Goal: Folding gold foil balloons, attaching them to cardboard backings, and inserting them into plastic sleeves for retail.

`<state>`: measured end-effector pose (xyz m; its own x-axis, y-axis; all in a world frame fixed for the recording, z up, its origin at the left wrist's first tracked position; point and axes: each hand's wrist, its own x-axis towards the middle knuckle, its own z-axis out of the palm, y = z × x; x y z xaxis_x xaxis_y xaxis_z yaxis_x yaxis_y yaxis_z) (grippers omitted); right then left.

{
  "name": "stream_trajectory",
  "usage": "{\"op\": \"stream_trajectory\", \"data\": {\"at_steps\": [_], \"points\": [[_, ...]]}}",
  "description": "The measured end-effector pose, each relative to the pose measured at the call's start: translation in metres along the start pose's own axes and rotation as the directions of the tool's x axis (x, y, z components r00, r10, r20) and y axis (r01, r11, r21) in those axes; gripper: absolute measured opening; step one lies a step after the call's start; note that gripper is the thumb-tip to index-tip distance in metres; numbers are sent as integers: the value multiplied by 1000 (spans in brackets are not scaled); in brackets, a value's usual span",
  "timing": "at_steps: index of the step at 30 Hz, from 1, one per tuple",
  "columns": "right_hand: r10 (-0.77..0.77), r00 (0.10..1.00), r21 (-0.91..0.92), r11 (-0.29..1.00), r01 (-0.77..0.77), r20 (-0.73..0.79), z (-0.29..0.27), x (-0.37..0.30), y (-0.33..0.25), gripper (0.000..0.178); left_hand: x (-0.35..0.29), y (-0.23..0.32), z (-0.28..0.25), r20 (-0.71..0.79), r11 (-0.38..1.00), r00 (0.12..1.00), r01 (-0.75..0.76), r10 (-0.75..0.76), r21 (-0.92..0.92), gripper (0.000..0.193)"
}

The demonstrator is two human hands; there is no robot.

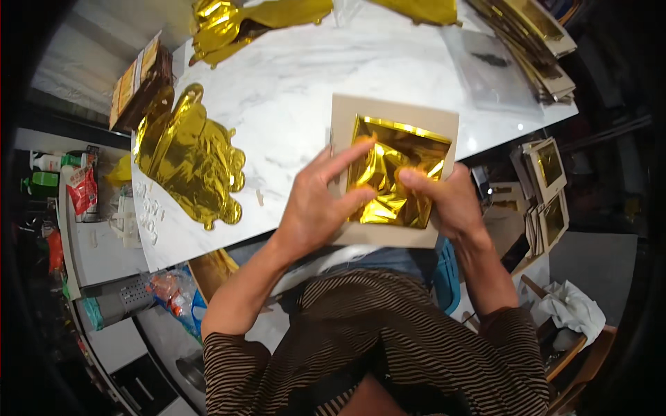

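A beige card (349,106) with a square of crinkled, shiny gold foil (392,197) on it is held over the table's front edge, close to my body. My left hand (316,197) is open, its index finger stretched out over the foil's upper left and its thumb lying at the lower left of the foil. At the card's right side, my right hand (454,204) grips the edge, with the thumb on top pressing the foil. The fingers of that hand are hidden beneath the card.
On the white marbled table (291,83) lies a flat gold foil balloon (191,163) at left, with more gold foil (267,21) at the far edge. Stacked cards with gold foil (534,48) stand at far right, beside a clear plastic bag (485,73). More framed cards (548,166) stand lower right.
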<state>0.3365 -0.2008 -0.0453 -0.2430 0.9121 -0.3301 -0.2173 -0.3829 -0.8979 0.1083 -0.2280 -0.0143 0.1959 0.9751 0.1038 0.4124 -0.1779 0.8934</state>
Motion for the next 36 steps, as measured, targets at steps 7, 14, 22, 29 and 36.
{"op": "stream_trajectory", "data": {"at_steps": [7, 14, 22, 29, 36], "points": [[-42, 997, -29, 999, 41, -67, -27, -10, 15, 38, 13, 10, 17, 157, 988, 983, 116, -99, -105, 69], [-77, 995, 62, 995, 81, -66, -49, -12, -2, 42, 47, 32, 35, 210, 995, 975, 87, -76, -40, 67], [-199, 940, 80, 970, 229, -277, -97, -20, 2, 40, 100, 36, 70, 437, 993, 897, -16, 65, -115, 69], [-301, 709, 59, 898, 435, -638, -175, -56, 11, 38, 224, 37, 115, 233, 817, 821, -559, 522, 143, 44], [-267, 633, 123, 856, 503, -727, -194, -78, 16, 37, 272, 34, 178, 477, 468, 699, -713, 533, 523, 20]]}}
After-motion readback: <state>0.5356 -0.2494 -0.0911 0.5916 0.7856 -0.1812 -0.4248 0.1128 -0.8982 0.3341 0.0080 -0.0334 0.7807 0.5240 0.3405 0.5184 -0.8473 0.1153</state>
